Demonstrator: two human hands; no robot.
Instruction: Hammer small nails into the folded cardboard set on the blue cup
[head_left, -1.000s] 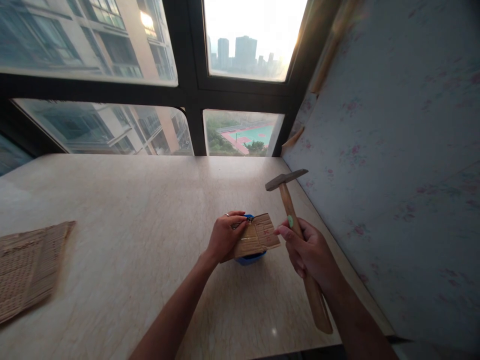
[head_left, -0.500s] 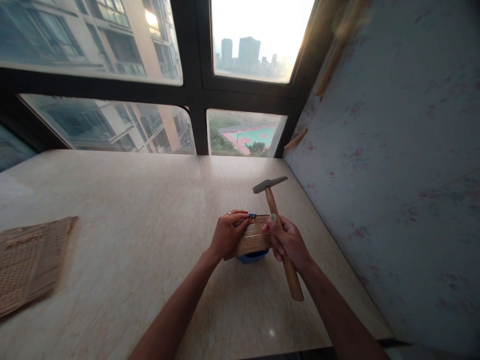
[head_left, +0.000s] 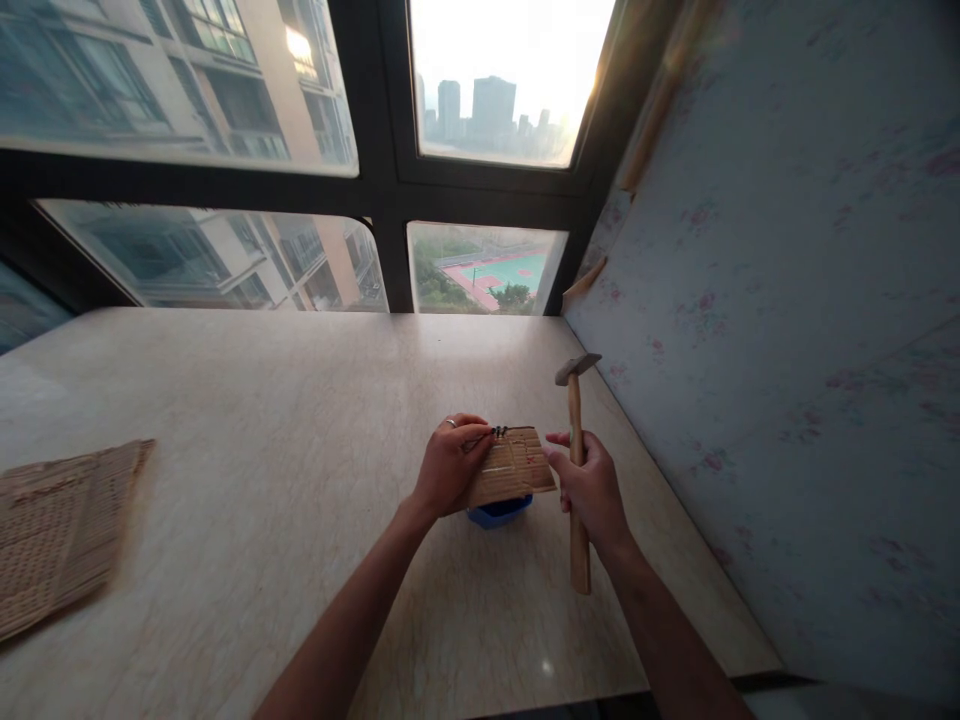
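A small panel of woven bamboo strips (head_left: pixel 517 468) is gripped at its left side by my left hand (head_left: pixel 450 465), fingers closed over the far edge. Small dark bits (head_left: pixel 499 431) stick up at that edge beside the fingertips; they are too small to name. Under the panel, a blue container (head_left: pixel 498 514) shows only in part. My right hand (head_left: pixel 598 492) wraps round the wooden handle of a hammer (head_left: pixel 576 415), its metal head up and away from me. Thumb and forefinger are near the panel's right edge; whether they touch it I cannot tell.
Another, larger woven bamboo mat (head_left: pixel 67 530) lies at the left on the pale marble-patterned surface (head_left: pixel 285 420). A dark-framed window (head_left: pixel 390 240) stands at the back. The flowered wall (head_left: pixel 750 350) closes off the right side, with peeling paper by the window.
My right hand has shifted right, off the panel's right part, and the hammer has turned more upright. The panel's right side is now more exposed. My left hand keeps its hold.
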